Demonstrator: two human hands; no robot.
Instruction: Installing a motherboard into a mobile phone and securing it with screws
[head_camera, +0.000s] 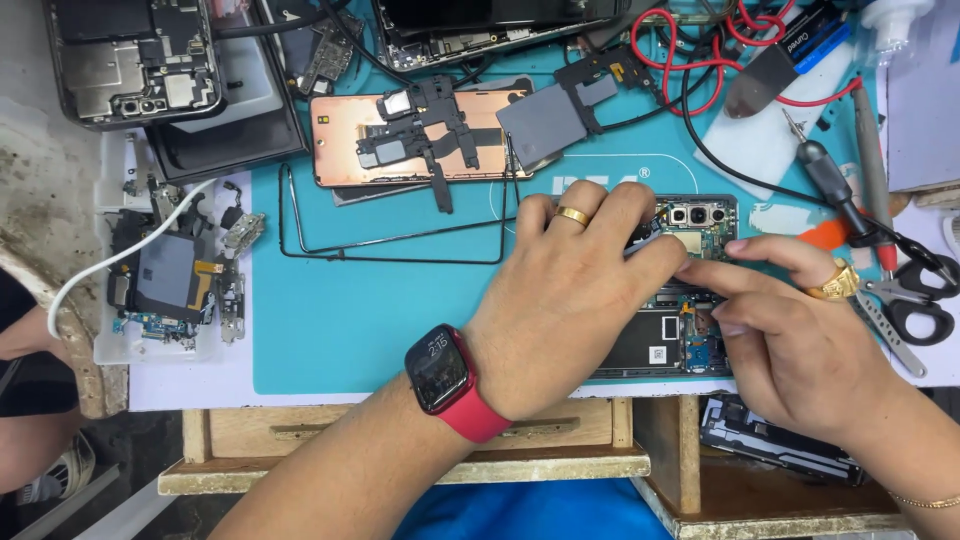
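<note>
Left hand (570, 300) flat, open on opened phone (690, 290); right hand (790, 330) pinching tiny part inside it, above teal mat (350, 320).

On a teal work mat (350, 320), the left hand (570, 290) lies flat over an opened phone (680, 290), covering most of it. The right hand (790, 330) presses a fingertip onto its circuit board, possibly pinching a small part. Scissors (915, 295) lie just beside the right hand.
</note>
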